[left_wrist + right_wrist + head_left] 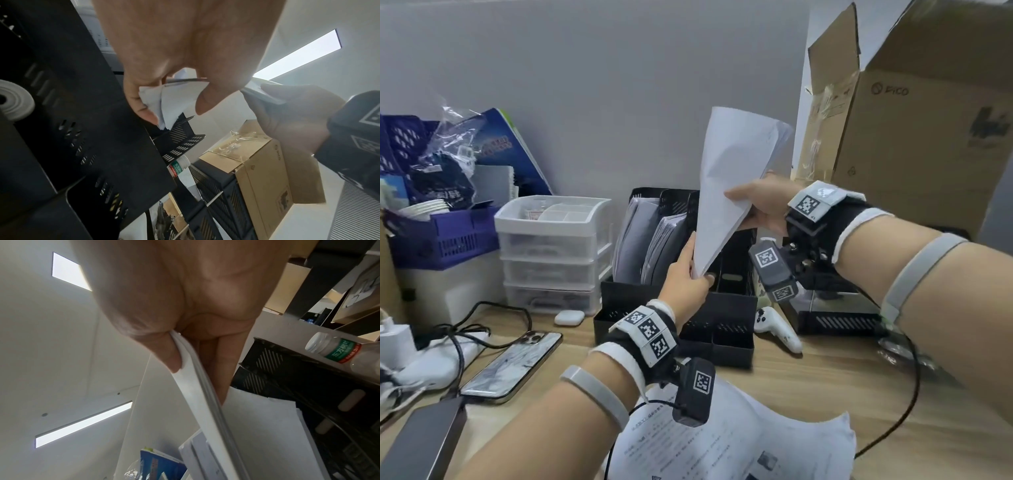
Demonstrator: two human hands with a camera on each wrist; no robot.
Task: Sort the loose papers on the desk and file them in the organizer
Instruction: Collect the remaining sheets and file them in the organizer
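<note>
Papers (729, 185) pinched by both hands (688, 277), above organizer (736, 274), PICO-marked box (914, 113)

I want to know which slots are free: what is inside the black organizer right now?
In the black organizer, the two left slots hold filed papers. The right slots are partly covered by the held sheets and both hands, so I cannot tell what they hold.

The printed sheets (739, 442) on the desk run off the head view's bottom edge, their text too small to read. The cardboard box (914, 120) is cut by the right edge (its top flap too). The organizer (674, 318) base sits partly behind the left hand (685, 277).
</note>
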